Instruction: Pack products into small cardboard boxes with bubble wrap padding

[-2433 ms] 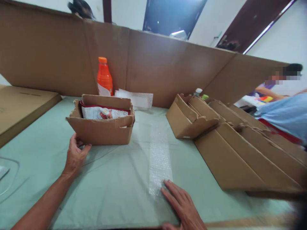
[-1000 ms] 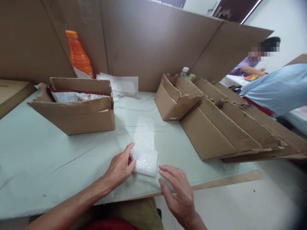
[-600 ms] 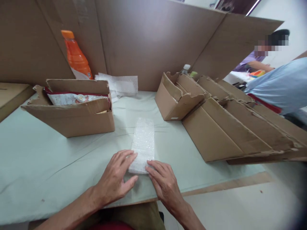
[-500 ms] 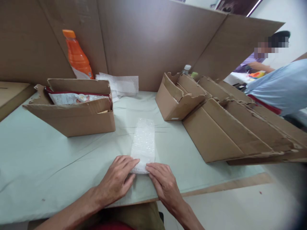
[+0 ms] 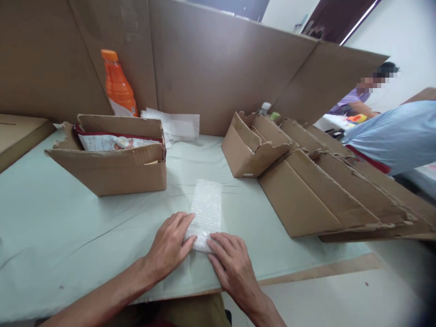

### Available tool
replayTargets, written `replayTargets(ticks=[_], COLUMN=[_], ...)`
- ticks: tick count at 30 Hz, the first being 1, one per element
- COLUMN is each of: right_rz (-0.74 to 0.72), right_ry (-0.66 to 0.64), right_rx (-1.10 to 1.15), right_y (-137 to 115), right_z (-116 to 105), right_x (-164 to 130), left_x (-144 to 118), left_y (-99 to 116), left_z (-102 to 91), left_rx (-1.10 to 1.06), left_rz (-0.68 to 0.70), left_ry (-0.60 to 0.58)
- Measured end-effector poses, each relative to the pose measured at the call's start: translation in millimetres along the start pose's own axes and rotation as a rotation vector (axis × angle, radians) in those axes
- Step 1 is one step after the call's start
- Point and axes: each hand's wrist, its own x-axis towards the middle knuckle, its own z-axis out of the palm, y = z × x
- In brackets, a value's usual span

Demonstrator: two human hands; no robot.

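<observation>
A narrow strip of clear bubble wrap (image 5: 206,202) lies on the pale green tablecloth in front of me, its long side running away from me. The near end is folded over into a thicker bundle. My left hand (image 5: 172,240) grips the left side of that bundle, thumb at the near edge and fingers on top. On the opposite side my right hand (image 5: 231,256) has its fingertips over the right corner, with the thumb below. Whether anything is wrapped inside cannot be made out.
An open cardboard box (image 5: 132,177) holding packets stands on the left, an orange bottle (image 5: 119,88) behind it. More bubble wrap (image 5: 180,127) lies at the back. Several cardboard boxes (image 5: 306,195) line the right. A tall cardboard panel (image 5: 218,68) closes off the back; two people are beyond it.
My left thumb and fingers have shifted on the near end of the bubble wrap, and the fold there looks thicker. The camera view has tilted slightly; boxes and bottle stay put.
</observation>
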Motion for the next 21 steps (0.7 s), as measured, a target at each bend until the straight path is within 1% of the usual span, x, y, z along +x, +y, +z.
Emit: replayTargets(ticks=[1, 3, 5, 7, 9, 11, 13, 14, 16, 17, 19, 21], right_rz=[0.001, 0.009, 0.027, 0.052, 0.066, 0.053, -0.003, -0.047, -0.135, -0.157, -0.137, -0.058], right_ry=[0.005, 0.043, 0.042, -0.008, -0.018, 0.051, 0.107, 0.106, 0.083, 0.081, 0.1, 0.083], right_rx=[0.009, 0.063, 0.163, 0.258, 0.264, 0.172, 0.057, 0.013, -0.032, -0.034, 0.012, 0.106], right_y=[1.5, 4.2, 6.1, 7.2, 8.1, 9.9, 13.7, 16.2, 21.0, 22.3, 20.6, 14.2], right_z=[1.7, 2.7, 1.1, -1.7, -3.9, -4.1, -1.8, 0.3, 5.4, 7.6, 9.8, 8.0], right_x=[3.6, 8.6, 9.4, 6.6, 2.0, -2.8, -6.3, -7.0, -5.9, -4.3, -0.4, 2.9], left_x=[-1.4, -6.4, -12.5, -17.1, -18.0, -14.9, -8.8, -5.5, -0.8, -0.4, -4.6, -13.3], left_y=[0.5, 2.4, 4.8, 6.8, 7.3, 6.3, 4.5, 3.8, 3.4, 3.8, 5.9, 8.3], left_z=[-2.2, -9.0, -16.6, -21.5, -21.0, -15.2, -7.7, -4.9, -3.7, -5.5, -12.5, -20.9], left_rx=[0.005, -0.021, -0.091, -0.171, -0.215, -0.2, -0.149, -0.121, -0.089, -0.088, -0.109, -0.132], left_rz=[0.055, 0.159, 0.18, 0.102, -0.006, -0.083, -0.106, -0.103, -0.066, -0.032, 0.054, 0.124], left_ry=[0.005, -0.038, -0.108, -0.148, -0.163, -0.163, -0.147, -0.132, -0.101, -0.09, -0.1, -0.136])
